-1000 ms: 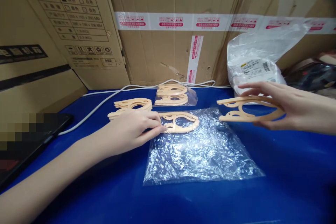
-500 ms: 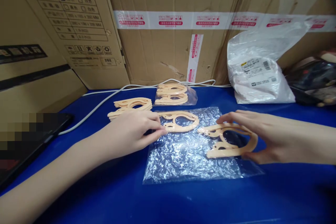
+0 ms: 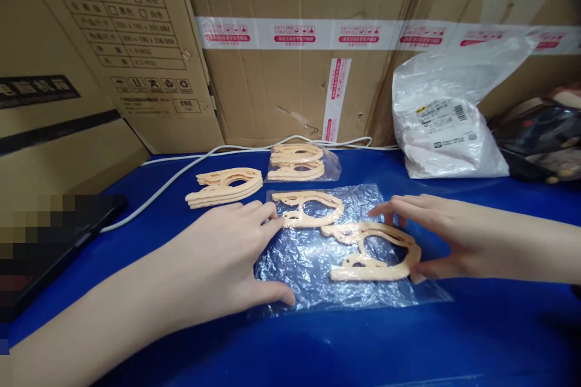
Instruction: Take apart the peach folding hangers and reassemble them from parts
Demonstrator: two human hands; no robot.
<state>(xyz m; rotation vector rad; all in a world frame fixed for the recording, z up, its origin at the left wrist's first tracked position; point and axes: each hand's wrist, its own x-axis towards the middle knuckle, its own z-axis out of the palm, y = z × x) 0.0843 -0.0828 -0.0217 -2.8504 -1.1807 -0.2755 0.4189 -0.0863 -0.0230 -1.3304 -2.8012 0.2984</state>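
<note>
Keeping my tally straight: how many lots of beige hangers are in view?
4: a stack beyond the left hand, a bagged lot at the back, one lot at the flat clear bag's far side, and another at the right hand. Stacking may hide individual pieces.

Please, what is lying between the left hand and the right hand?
In the head view, an upper beige frame, a lower beige frame and part of a clear plastic bag lie between the left hand and the right hand.
</note>
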